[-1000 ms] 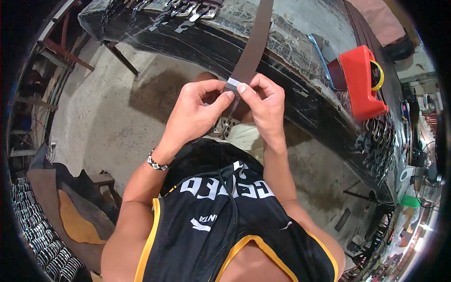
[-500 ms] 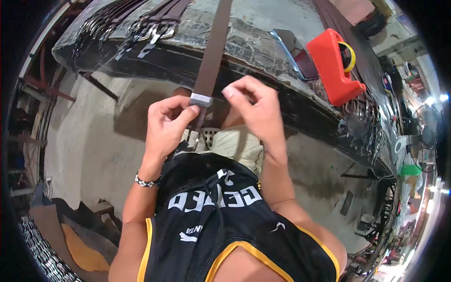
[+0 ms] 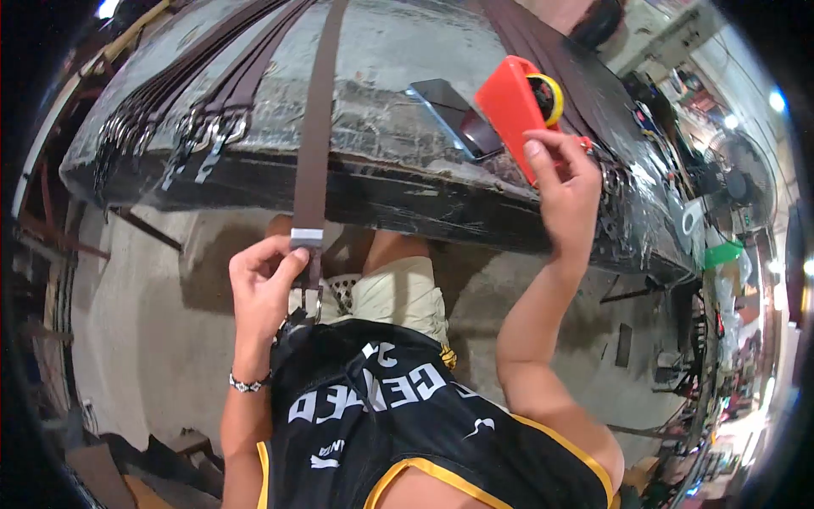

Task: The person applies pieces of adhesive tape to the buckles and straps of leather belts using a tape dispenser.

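A long brown belt (image 3: 315,127) runs down from the tabletop over its near edge to my left hand (image 3: 261,276). My left thumb and fingers pinch it just below a pale band (image 3: 307,235) wrapped across it. Below the pinch, a metal buckle (image 3: 314,299) hangs over my lap. On the table's right part stands a red tape dispenser (image 3: 509,102) with a yellow-cored tape roll (image 3: 547,97). My right hand (image 3: 566,178) is at its near end, thumb and bent fingers closed around that end, partly covering it.
Two bundles of dark belts (image 3: 144,119) with buckles lie at the table's left, more belts (image 3: 551,55) at its right. A phone (image 3: 454,114) lies beside the dispenser. The worn black table edge (image 3: 398,199) runs across. At far right is a fan (image 3: 746,182).
My right hand has moved from beside the belt, out to the right, onto the tape dispenser. My left hand keeps its pinch on the belt. The whole view has shifted.
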{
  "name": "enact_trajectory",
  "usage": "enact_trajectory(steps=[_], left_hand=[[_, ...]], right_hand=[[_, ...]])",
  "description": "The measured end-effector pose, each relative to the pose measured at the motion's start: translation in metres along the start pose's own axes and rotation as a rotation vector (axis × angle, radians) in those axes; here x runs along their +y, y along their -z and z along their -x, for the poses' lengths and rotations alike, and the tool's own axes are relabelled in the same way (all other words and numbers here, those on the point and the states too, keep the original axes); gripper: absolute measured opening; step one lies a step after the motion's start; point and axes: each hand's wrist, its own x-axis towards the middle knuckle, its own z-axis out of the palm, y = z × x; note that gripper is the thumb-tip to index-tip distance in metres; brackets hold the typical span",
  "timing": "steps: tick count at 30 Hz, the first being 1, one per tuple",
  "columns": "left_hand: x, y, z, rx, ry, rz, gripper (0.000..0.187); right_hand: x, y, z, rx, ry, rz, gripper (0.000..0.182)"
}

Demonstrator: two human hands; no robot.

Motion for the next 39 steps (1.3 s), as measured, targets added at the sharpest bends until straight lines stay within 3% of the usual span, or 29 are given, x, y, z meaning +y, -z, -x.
enact_trajectory(steps=[1, 5, 7, 10, 11, 14, 19, 39], left_hand=[[-0.003, 0.001, 0.000, 0.008, 0.020, 0.003, 0.010], [-0.008, -0.001, 0.000, 0.008, 0.007, 0.033, 0.009], [-0.009, -0.004, 0.000, 0.003, -0.008, 0.034, 0.009], [-0.010, -0.003, 0.000, -0.010, -0.016, 0.028, 0.009], [-0.010, -0.003, -0.001, -0.008, -0.023, 0.027, 0.009], [-0.012, -0.004, -0.001, -0.009, -0.027, 0.054, 0.009], [-0.010, -0.005, 0.000, -0.019, 0.001, 0.068, 0.011], [-0.015, -0.005, 0.000, 0.005, -0.032, 0.088, 0.007]], right_hand=[[0.002, 0.011, -0.009, 0.038, -0.097, -0.038, 0.022], [0.046, 0.054, -0.053, 0.194, 0.003, 0.149, 0.027], [0.068, 0.066, -0.068, 0.151, -0.049, 0.150, 0.029], [0.072, 0.074, -0.080, -0.218, -0.360, 0.146, 0.033], [0.079, 0.068, -0.077, -0.204, -0.328, 0.013, 0.035], [0.074, 0.069, -0.078, -0.294, -0.379, -0.008, 0.035], [0.091, 0.069, -0.082, -0.252, -0.366, -0.322, 0.031], [0.086, 0.073, -0.044, -0.024, -0.502, -0.417, 0.026]])
